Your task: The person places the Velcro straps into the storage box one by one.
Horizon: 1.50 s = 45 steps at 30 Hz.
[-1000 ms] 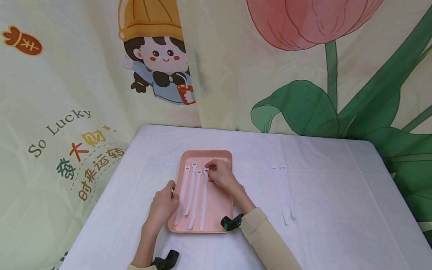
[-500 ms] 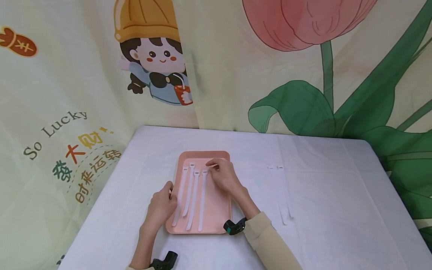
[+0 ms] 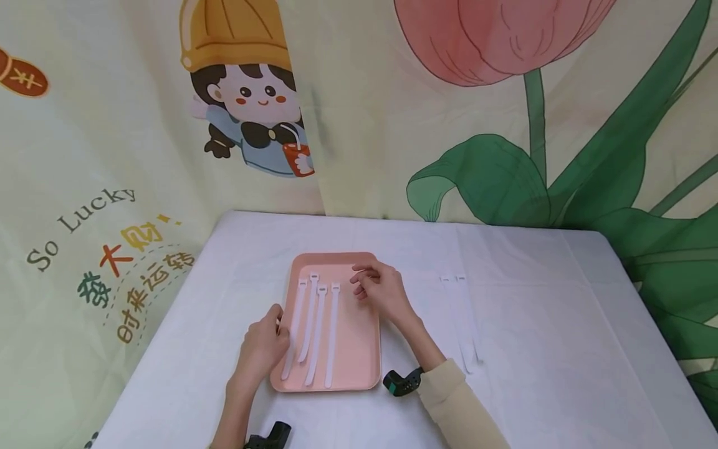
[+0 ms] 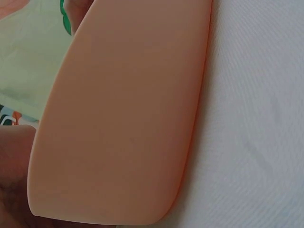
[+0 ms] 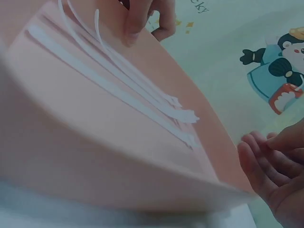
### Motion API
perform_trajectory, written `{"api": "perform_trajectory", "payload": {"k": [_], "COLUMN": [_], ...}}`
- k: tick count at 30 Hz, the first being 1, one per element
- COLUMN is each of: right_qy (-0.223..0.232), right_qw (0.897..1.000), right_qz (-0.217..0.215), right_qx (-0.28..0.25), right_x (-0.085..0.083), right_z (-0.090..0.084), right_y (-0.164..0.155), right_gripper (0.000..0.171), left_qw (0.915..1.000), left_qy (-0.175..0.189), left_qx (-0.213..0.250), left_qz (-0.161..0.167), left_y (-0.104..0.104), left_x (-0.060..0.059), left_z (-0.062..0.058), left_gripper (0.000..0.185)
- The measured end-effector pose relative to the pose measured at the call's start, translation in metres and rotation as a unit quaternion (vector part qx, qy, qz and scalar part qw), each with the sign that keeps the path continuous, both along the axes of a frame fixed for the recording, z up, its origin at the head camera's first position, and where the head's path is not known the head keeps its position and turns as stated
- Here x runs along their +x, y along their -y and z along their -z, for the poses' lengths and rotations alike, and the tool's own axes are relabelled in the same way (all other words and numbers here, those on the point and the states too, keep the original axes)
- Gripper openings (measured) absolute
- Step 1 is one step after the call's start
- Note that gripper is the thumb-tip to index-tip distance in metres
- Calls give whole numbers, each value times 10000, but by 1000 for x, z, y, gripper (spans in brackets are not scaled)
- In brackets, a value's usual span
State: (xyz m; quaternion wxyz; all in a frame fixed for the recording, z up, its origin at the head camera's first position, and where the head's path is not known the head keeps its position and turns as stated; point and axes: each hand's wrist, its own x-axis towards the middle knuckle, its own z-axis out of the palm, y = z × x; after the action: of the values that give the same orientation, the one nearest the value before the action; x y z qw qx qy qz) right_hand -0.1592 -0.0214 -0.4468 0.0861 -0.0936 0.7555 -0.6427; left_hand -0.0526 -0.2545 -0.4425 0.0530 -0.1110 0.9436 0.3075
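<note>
A pink rectangular tray [image 3: 356,355] lies on the table with several white cable straps [image 3: 332,337] in its left half, side by side and slotted heads away from me. My left hand [image 3: 262,346] grips the tray's left rim; in the right wrist view its thumb [image 5: 136,28] lies over the inner side of the wall. Over the tray's upper right part my right hand [image 3: 384,290] hovers with loosely bent fingers, holding nothing. The right wrist view shows the right hand's fingers [image 5: 266,161] apart from the straps. Only the tray's outer wall [image 4: 118,114] fills most of the left wrist view.
Two more white straps [image 3: 462,324] lie on the white tablecloth [image 3: 561,349] to the right of the tray. A printed curtain [image 3: 359,125] hangs behind the table's far edge.
My right hand has let go of the rightmost strap's head and drawn away to the right. That strap now lies in the tray. The left hand keeps its grip on the rim.
</note>
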Motion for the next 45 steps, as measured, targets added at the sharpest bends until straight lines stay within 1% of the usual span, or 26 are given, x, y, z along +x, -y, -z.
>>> {"api": "perform_trajectory", "payload": {"k": [7, 14, 17, 20, 23, 25, 28, 31, 35, 38, 41, 45], "right_qy": [55, 279, 321, 397, 541, 550, 482, 463, 547, 603, 662, 797], "right_qw": [9994, 9966, 9946, 9916, 9875, 9848, 9816, 9781, 9725, 9703, 9707, 9704], "right_qz": [333, 640, 819, 1019, 1239, 1403, 1645, 1857, 2110, 2188, 2156, 2083], "right_qx": [13, 441, 550, 695, 812, 859, 847, 816, 825, 834, 831, 923], "right_x": [-7, -12, -15, -15, -13, -12, -12, -16, -26, -32, -35, -37], "right_z": [-3, 5, 5, 3, 3, 6, 9, 10, 9, 10, 14, 19], "right_y": [-33, -71, -87, -102, -117, -127, -143, -158, -173, -179, -183, -187], "right_gripper": [26, 24, 24, 26, 28, 28, 28, 29, 30, 30, 30, 31], "left_qw": [9998, 10000, 9999, 9999, 9999, 9999, 9998, 9998, 9999, 9999, 9999, 9998], "left_qy": [-141, 43, -50, -74, 20, 52, 5, 0, 37, 49, 34, 87], "left_qx": [51, 70, 70, 76, 69, 54, 36, 15, -11, -9, -2, 14], "left_qz": [109, 27, 86, 118, 127, 146, 178, 175, 136, 143, 163, 194], "left_y": [0, 2, 1, 0, 0, -1, -1, -1, 1, 2, 1, 0], "left_x": [-4, 2, 0, -3, -3, -2, -1, 1, 2, 1, 0, -2], "left_z": [-1, 3, 4, 4, 4, 4, 4, 4, 4, 1, -1, 1], "left_gripper": [9, 8, 8, 8, 9, 9, 8, 8, 9, 10, 9, 9]}}
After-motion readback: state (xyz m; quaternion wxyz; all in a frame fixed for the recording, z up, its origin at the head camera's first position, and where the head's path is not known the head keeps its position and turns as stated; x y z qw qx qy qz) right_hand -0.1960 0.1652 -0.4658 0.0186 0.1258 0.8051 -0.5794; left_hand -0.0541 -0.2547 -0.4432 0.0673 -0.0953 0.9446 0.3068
